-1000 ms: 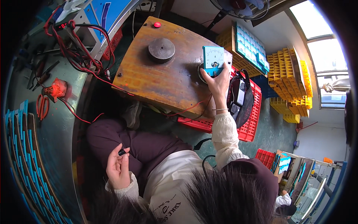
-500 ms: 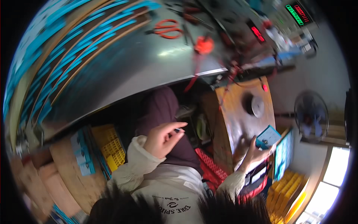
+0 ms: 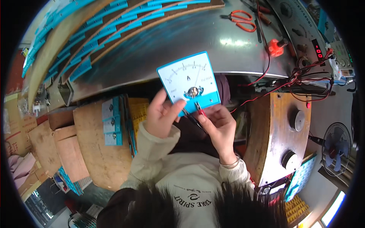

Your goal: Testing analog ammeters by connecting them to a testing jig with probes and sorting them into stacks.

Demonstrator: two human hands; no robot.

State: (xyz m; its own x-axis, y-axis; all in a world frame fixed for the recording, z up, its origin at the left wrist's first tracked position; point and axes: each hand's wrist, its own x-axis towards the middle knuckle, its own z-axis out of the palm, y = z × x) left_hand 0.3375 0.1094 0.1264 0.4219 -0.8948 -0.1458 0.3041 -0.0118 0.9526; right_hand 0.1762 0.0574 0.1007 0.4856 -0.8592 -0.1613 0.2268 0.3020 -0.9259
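A square analog panel meter (image 3: 186, 76) with a white dial, a needle and a teal lower strip is held up in front of me, slightly tilted. My left hand (image 3: 161, 119) grips its lower left corner, thumb on the front and fingers partly behind. At the lower edge, a red alligator clip (image 3: 201, 111) is pinched by my right hand (image 3: 219, 129), with its metal jaws against the meter. A dark clip or lead (image 3: 192, 118) lies beside it, between the hands. The meter's back is hidden.
Boards of teal meters (image 3: 125, 30) cover the left of the metal bench (image 3: 159, 53). Orange-handled scissors (image 3: 243, 21), red leads (image 3: 296, 78) and a device with a red display (image 3: 318, 49) lie right. Meters (image 3: 112, 123) rest on a wooden board; a wooden box with knobs (image 3: 273, 133) stands right.
My right hand has carried the meter from the right side to the middle. My left hand has taken hold of the meter, and my right now pinches the red clip. The head view has shifted.
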